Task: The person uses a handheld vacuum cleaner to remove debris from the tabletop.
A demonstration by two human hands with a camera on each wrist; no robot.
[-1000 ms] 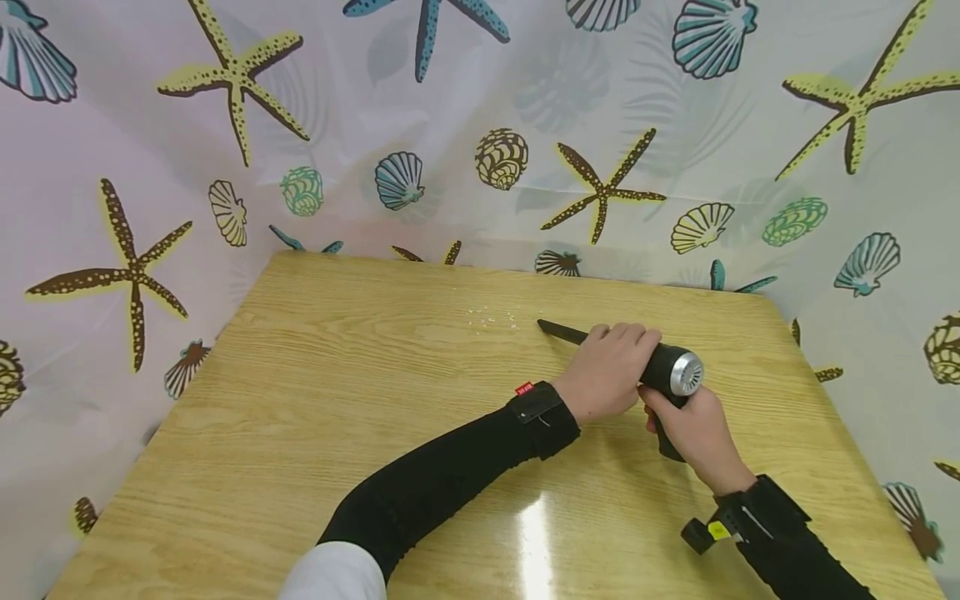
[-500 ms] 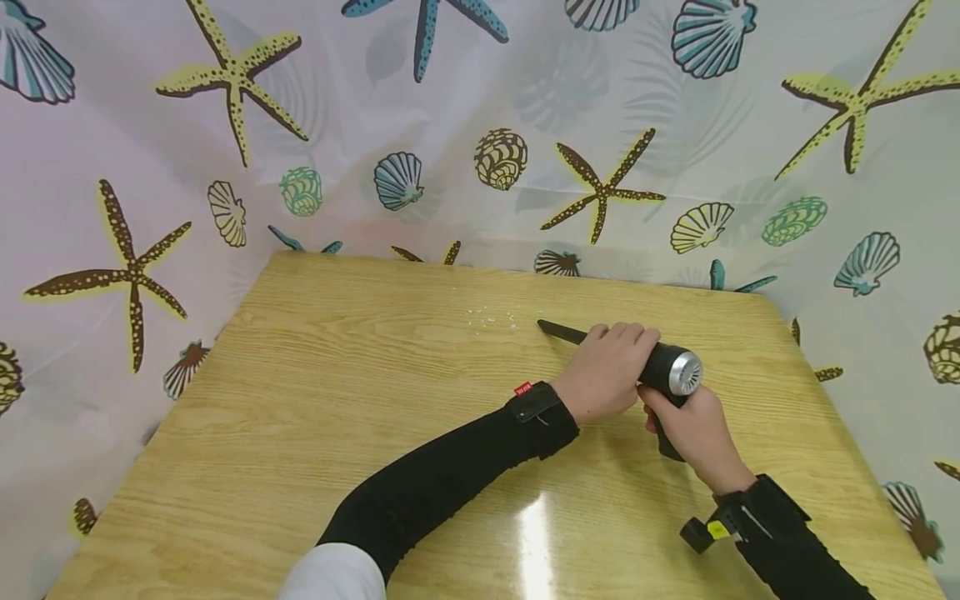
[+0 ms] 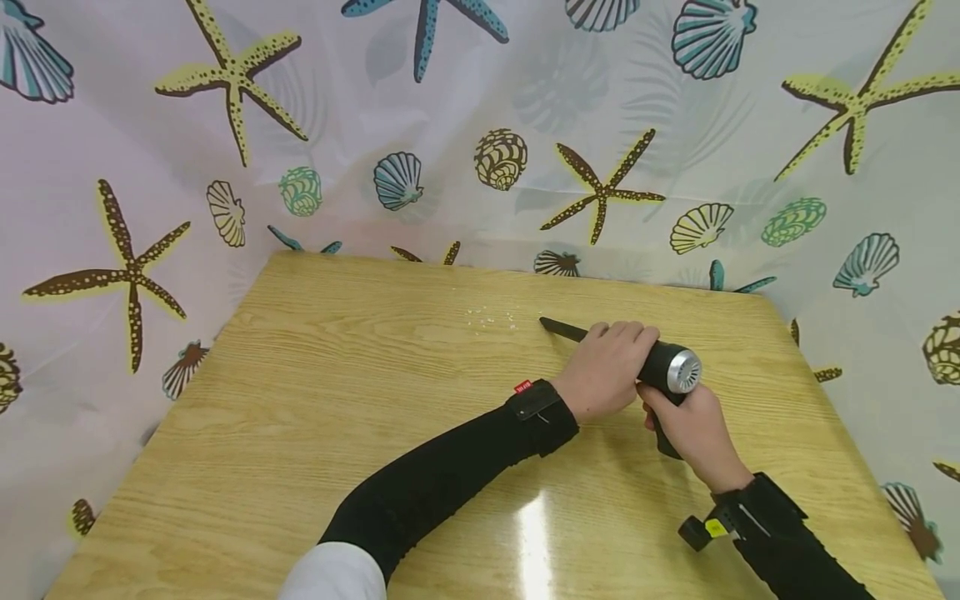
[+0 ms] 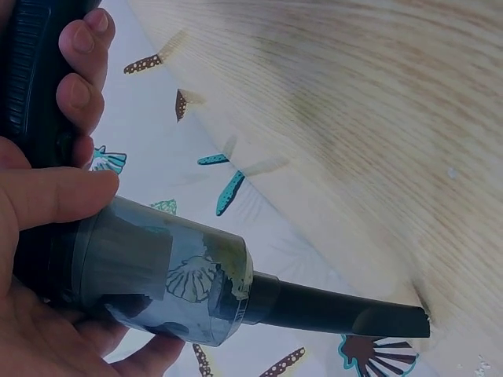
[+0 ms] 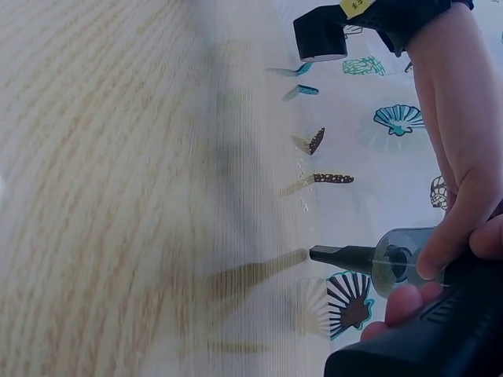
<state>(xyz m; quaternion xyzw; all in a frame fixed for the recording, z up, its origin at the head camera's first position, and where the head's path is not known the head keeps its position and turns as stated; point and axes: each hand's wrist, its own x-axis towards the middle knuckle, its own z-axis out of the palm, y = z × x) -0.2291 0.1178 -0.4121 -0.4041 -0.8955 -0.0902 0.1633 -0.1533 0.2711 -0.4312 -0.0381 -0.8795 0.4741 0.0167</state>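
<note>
Both hands hold a black handheld vacuum cleaner [image 3: 663,367] with a silver round end cap. My left hand [image 3: 606,371] wraps round its front body, where the left wrist view shows a see-through dust cup [image 4: 134,259]. Lower down, my right hand [image 3: 697,423] grips the handle [image 5: 424,345], fingers curled round it. The flat narrow nozzle [image 3: 562,330] points to the far left, its tip low at the tabletop. Small white crumbs [image 3: 491,320] lie scattered just left of the tip.
The wooden table [image 3: 315,400] reaches back to a hanging curtain [image 3: 450,125] printed with shells and starfish, which also covers both sides. A small black camera [image 3: 696,532] juts from the right wrist strap.
The nozzle tip has shifted very slightly right in the head view. Both hands keep the same hold on the vacuum cleaner, and the crumbs look unchanged.
</note>
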